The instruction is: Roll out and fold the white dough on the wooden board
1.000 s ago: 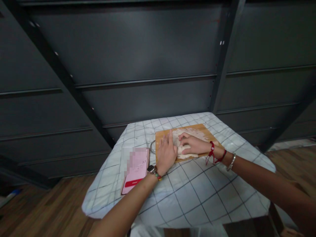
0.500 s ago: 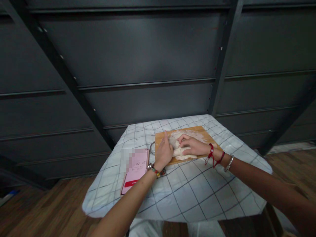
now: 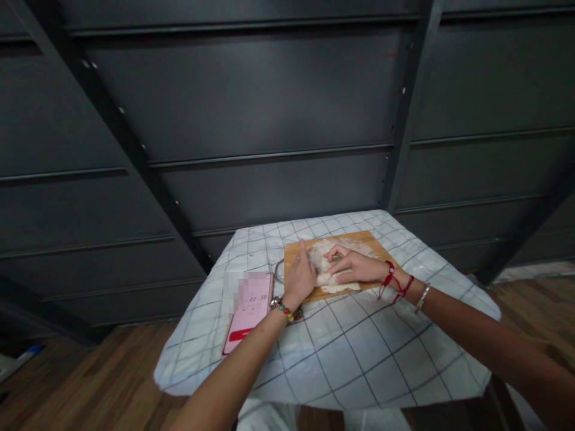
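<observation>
Dough [image 3: 326, 279] lies soft and uneven on the near part of a wooden board [image 3: 291, 249], between and partly under the two hands, with pale flour [image 3: 357, 244] spread over the wood beyond it. The right hand [image 3: 359, 265] reaches in over the dough from the right, its fingers bent and set apart, their tips down at the dough; whether they grip it or only press on it, I cannot tell. The left hand [image 3: 301, 279] rests over the left part of the board, just beside the dough, one finger pointing toward the far edge; its other fingers are mostly hidden, so I cannot tell whether they are clenched or loose.

Red cords [image 3: 392, 281] and a pale bracelet [image 3: 421, 298] circle the right wrist, coloured beads [image 3: 285, 310] the left. A thin dark loop [image 3: 277, 272] sits at the board's left edge. Left of that, a phone [image 3: 251, 308] shows 02:38 above a red button, partly behind the left forearm. All this lies on a counter [image 3: 381, 353] covered in white checked cloth, before dark grey panels [image 3: 269, 96].
</observation>
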A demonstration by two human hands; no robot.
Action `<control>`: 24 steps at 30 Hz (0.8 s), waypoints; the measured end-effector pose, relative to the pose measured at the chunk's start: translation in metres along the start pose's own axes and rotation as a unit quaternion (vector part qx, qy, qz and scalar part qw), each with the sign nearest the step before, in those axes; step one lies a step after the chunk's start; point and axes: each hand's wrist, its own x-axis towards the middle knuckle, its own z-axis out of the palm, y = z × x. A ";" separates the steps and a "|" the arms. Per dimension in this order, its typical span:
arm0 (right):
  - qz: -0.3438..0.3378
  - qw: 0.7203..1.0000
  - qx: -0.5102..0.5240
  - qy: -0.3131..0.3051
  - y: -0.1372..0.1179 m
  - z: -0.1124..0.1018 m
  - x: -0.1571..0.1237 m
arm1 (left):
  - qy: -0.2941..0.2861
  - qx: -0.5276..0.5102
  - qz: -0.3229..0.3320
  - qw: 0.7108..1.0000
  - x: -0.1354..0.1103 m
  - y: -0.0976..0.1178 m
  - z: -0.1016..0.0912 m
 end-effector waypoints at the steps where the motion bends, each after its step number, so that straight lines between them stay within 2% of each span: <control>1: 0.001 1.000 -0.003 0.014 0.000 0.001 0.000 | -0.001 -0.004 -0.001 1.000 0.000 0.000 0.000; 4: 0.034 0.996 -0.033 0.076 -0.003 0.006 0.003 | -0.004 -0.013 -0.004 1.000 0.001 -0.001 0.000; 6: 0.059 0.991 -0.066 0.095 -0.006 0.011 0.006 | -0.004 -0.016 -0.004 1.000 0.001 -0.002 0.001; 12: 0.074 0.989 -0.106 0.074 -0.008 0.022 0.015 | 0.002 -0.011 -0.002 1.000 -0.001 -0.002 0.001; 18: 0.082 0.990 -0.076 0.083 0.004 0.020 0.028 | 0.023 0.014 0.007 1.000 -0.004 0.000 0.002; 22: 0.071 0.989 -0.092 0.087 0.003 0.019 0.029 | 0.031 0.022 0.013 0.999 -0.004 -0.002 0.004; 24: 0.071 0.991 -0.086 0.068 0.000 0.018 0.025 | 0.033 0.024 0.014 0.999 -0.004 -0.003 0.005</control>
